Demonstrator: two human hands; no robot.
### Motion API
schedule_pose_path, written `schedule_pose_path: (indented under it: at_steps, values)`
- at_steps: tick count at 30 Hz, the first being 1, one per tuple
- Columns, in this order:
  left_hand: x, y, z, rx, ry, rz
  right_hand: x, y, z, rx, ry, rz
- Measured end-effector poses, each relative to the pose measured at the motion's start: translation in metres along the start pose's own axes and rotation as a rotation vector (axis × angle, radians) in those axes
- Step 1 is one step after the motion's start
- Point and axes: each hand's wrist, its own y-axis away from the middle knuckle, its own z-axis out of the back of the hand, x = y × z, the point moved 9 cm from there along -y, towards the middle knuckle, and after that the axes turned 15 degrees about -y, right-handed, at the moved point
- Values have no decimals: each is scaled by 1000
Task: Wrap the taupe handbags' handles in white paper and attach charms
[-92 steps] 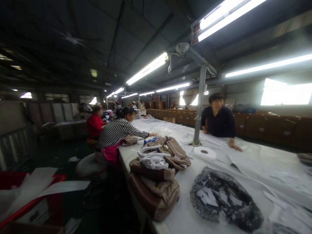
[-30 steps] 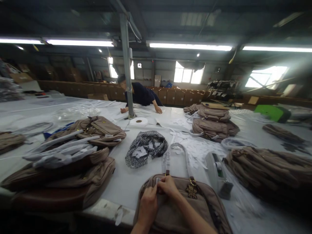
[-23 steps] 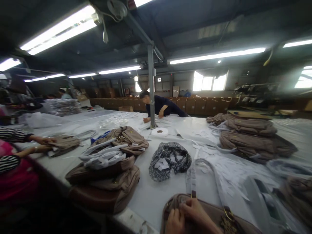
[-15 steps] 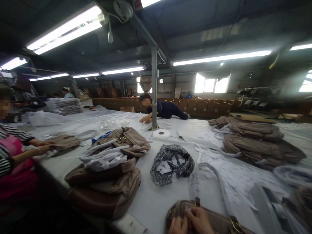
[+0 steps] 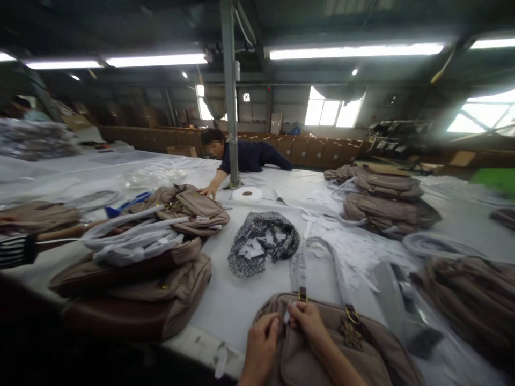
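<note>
A taupe handbag (image 5: 322,343) lies in front of me at the table's near edge, its wrapped handles (image 5: 300,265) stretched away from me and a gold charm (image 5: 351,332) hanging near the right handle. My right hand (image 5: 308,321) pinches a small white slip (image 5: 287,316) over the bag's upper left part. Close beside it, my left hand (image 5: 263,332) is closed at the bag's edge, thumb against fingers; what it pinches is too small to make out. Beyond the bag, a black-and-white speckled cloth (image 5: 245,262) holds several white slips (image 5: 251,248).
Stacked taupe bags (image 5: 193,284) stand at left, another pile (image 5: 382,209) at back right. A grey tape dispenser (image 5: 402,305) sits right of my bag. A white roll (image 5: 247,194) lies by a metal post (image 5: 230,107). A co-worker's hand (image 5: 209,190) touches the left pile.
My view has turned right and down, showing more of the handbag. The white slip now shows clearly in my right hand. The co-worker across the table has reached to the left bag pile.
</note>
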Motion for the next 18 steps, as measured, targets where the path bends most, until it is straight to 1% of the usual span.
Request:
schedule_pose_path:
  at_steps: [1, 3, 6, 8, 14, 18]
  values:
    - [5, -6, -2, 34, 44, 54, -1, 0, 2, -12, -13, -6]
    - [10, -16, -11, 111, 112, 117, -3, 0, 6, -27, -38, -6]
    - [7, -22, -26, 201, 170, 143, -4, 1, 9, -32, -64, 14]
    - [6, -20, -32, 231, 190, 147, -3, 2, 8, -27, -78, 23]
    - [8, -15, -36, 318, 230, 124, 4, 5, 5, -14, -107, 46]
    - [6, -16, -38, 324, 226, 152, 7, 3, 7, -13, -105, 58]
